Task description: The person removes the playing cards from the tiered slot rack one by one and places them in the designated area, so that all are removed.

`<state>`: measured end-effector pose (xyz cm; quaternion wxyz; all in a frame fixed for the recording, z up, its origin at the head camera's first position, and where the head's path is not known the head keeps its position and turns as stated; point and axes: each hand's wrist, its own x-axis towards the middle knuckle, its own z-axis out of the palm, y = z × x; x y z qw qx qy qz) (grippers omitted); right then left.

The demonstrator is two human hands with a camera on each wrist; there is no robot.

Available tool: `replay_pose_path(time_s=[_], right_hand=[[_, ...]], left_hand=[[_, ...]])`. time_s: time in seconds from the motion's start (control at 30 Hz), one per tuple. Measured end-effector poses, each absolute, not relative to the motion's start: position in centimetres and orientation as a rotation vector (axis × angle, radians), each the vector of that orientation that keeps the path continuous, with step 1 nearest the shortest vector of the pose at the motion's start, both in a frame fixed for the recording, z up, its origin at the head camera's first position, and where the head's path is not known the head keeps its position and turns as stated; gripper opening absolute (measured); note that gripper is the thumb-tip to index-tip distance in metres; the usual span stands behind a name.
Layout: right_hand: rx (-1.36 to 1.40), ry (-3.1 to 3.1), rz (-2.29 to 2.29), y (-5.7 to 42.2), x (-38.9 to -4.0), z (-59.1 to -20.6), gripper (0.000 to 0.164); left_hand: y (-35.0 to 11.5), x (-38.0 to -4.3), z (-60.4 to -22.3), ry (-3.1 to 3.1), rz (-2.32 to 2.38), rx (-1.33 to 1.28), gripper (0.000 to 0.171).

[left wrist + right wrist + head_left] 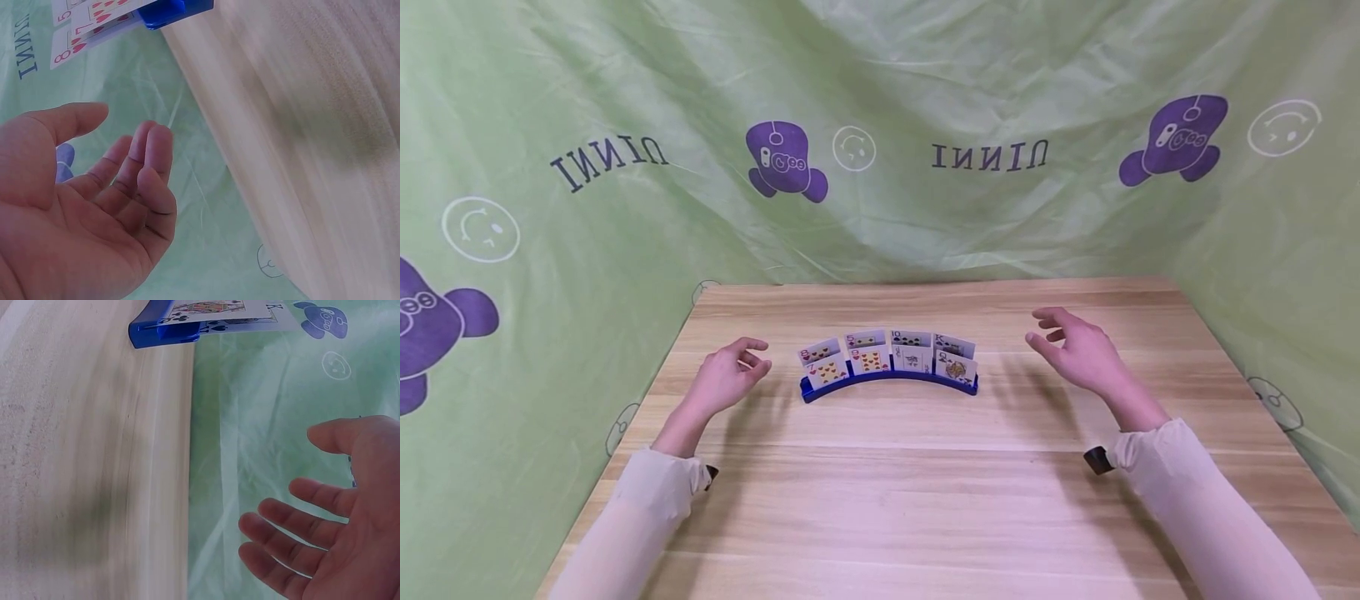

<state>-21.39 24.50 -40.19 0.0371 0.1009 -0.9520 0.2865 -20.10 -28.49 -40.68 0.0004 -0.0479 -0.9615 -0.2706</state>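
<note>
A curved blue card holder (891, 377) stands on the wooden table with playing cards upright in two rows. Its front row shows a seven of hearts (827, 372), a nine of hearts (870, 361), a joker (913, 360) and a queen (955, 368). Behind them rise an eight, a five, a ten (912, 337) and a king (953, 343). To the holder's left, my left hand (727, 377) hovers with loosely bent fingers, holding nothing. My right hand (1080, 350) hangs in the air on the other side, also holding nothing; its fingers are spread in the right wrist view.
The wooden table (895, 492) extends in front of the holder. A green curtain (925, 225) with purple figures and smiley faces hangs behind the table and along both sides. Dark wrist-worn pieces (1099, 460) show below the sleeves.
</note>
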Motion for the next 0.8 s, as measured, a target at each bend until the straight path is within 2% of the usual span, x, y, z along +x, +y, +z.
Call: replay_pose_path(time_s=[0.27,0.8], right_hand=[[0.311,-2.875,0.949,24.3,-21.0,-40.5,0.045],[0.289,-2.874,1.036,23.5,-20.5,-41.2,0.040]], left_hand=[[-28.4,-19.9,-41.1,-3.010,-0.879,-0.139,0.036],[-28.1,-19.5,-41.7,-3.044,-0.970,-0.064,0.040]])
